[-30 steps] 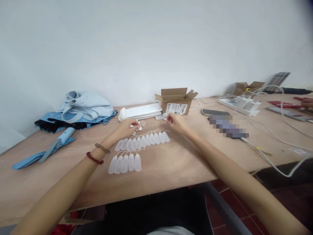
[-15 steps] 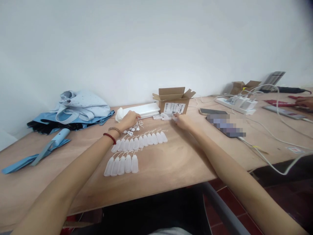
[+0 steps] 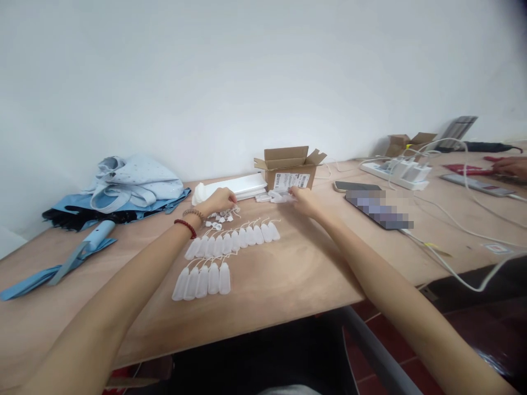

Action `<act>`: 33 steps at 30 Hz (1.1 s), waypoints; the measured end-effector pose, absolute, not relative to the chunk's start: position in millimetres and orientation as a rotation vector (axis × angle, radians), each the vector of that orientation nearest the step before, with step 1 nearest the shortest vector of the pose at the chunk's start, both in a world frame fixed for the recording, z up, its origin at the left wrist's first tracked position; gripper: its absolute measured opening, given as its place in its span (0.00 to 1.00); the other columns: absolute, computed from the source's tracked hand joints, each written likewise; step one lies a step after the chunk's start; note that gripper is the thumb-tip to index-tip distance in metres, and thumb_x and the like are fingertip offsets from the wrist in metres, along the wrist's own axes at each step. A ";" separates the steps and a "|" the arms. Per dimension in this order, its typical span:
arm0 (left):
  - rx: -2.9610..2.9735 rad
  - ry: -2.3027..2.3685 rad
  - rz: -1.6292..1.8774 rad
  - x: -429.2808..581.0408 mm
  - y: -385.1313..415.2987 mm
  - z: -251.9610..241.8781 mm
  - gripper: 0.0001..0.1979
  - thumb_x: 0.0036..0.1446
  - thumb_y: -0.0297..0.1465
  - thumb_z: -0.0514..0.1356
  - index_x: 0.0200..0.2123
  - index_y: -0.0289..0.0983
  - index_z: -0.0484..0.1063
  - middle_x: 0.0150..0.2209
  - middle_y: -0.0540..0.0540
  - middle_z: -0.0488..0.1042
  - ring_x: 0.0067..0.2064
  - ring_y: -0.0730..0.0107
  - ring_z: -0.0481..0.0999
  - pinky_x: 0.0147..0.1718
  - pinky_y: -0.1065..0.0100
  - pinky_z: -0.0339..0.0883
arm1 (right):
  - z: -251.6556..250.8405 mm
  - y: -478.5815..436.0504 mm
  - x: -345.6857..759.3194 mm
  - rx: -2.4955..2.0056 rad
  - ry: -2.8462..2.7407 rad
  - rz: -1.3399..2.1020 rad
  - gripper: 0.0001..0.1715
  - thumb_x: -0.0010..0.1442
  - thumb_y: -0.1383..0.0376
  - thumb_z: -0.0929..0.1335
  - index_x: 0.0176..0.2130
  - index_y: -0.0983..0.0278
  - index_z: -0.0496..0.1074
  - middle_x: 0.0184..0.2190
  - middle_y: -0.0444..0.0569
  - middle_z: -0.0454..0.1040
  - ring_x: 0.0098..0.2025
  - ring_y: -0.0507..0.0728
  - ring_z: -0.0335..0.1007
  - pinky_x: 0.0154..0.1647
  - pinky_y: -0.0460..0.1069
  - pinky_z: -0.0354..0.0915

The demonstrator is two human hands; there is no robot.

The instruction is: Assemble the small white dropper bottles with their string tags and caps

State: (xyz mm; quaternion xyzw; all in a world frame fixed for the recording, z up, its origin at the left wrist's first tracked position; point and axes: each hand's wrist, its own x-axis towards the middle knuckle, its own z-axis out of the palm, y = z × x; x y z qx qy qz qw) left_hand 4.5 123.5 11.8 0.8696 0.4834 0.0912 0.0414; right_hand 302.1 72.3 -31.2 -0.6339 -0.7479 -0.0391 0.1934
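Observation:
Two rows of small white squeeze bottles lie on the wooden table (image 3: 288, 274): a long far row (image 3: 234, 240) and a short near row (image 3: 202, 281). My left hand (image 3: 218, 199) reaches past them, fingers curled over a scatter of little white caps (image 3: 220, 218) beside a stack of white plastic bags (image 3: 236, 187). My right hand (image 3: 302, 199) stretches toward small white pieces (image 3: 275, 196) lying in front of an open cardboard box (image 3: 289, 166), fingertips pinched at them. Beaded bracelets circle my left wrist.
A folded blue umbrella (image 3: 74, 255) and pale blue cloth (image 3: 132, 184) lie at the left. To the right are a phone (image 3: 354, 186), a blurred dark device (image 3: 381, 211), a white power strip (image 3: 397, 171), trailing cables (image 3: 453, 258), and another person's hand (image 3: 508, 166).
Both my hands have reached farther back: the left from the bottle rows to the caps beside the bags, the right to the white pieces in front of the box.

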 end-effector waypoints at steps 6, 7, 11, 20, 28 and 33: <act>2.573 1.400 0.440 0.7 122.8 15.1 0.10 0.45 0.29 0.58 0.29 0.35 0.78 0.30 0.44 0.79 0.32 0.66 0.76 0.31 0.71 0.66 | -28.8 71.8 297.5 -1.700 -2.083 -0.092 0.20 0.56 0.70 0.64 0.50 0.68 0.66 0.46 0.59 0.73 0.46 0.63 0.69 0.42 0.50 0.62; 2.571 1.383 0.459 -0.6 123.5 15.5 0.10 0.45 0.30 0.58 0.29 0.34 0.78 0.30 0.44 0.79 0.31 0.66 0.76 0.30 0.70 0.66 | -28.5 71.5 297.0 -1.680 -2.082 -0.089 0.20 0.55 0.70 0.64 0.49 0.68 0.67 0.46 0.59 0.73 0.47 0.62 0.69 0.42 0.50 0.62; 2.575 1.345 0.497 -5.2 125.1 16.2 0.10 0.47 0.30 0.57 0.29 0.34 0.78 0.30 0.43 0.79 0.31 0.66 0.76 0.31 0.70 0.65 | -28.0 69.8 295.3 -1.625 -2.085 -0.090 0.19 0.55 0.72 0.63 0.47 0.68 0.67 0.45 0.58 0.73 0.46 0.61 0.69 0.43 0.49 0.62; 2.745 1.404 0.441 -6.7 115.5 9.1 0.12 0.51 0.29 0.54 0.31 0.36 0.78 0.32 0.43 0.79 0.35 0.63 0.75 0.37 0.67 0.66 | -32.4 66.8 284.4 -1.533 -2.082 -0.063 0.18 0.54 0.72 0.64 0.46 0.67 0.68 0.44 0.55 0.74 0.45 0.59 0.69 0.43 0.48 0.61; 2.683 1.364 0.456 -9.6 109.3 14.9 0.11 0.49 0.32 0.57 0.30 0.36 0.78 0.31 0.44 0.79 0.33 0.64 0.75 0.32 0.69 0.64 | -34.0 65.5 278.8 -1.480 -2.100 -0.068 0.16 0.54 0.71 0.64 0.45 0.67 0.68 0.44 0.55 0.73 0.45 0.59 0.68 0.43 0.49 0.61; 2.707 1.306 0.255 -3.2 96.1 12.4 0.10 0.45 0.34 0.59 0.27 0.37 0.79 0.25 0.45 0.77 0.27 0.67 0.72 0.26 0.70 0.60 | -32.4 62.8 275.0 -1.455 -2.104 -0.037 0.17 0.55 0.72 0.64 0.45 0.67 0.68 0.44 0.56 0.74 0.45 0.60 0.69 0.42 0.49 0.61</act>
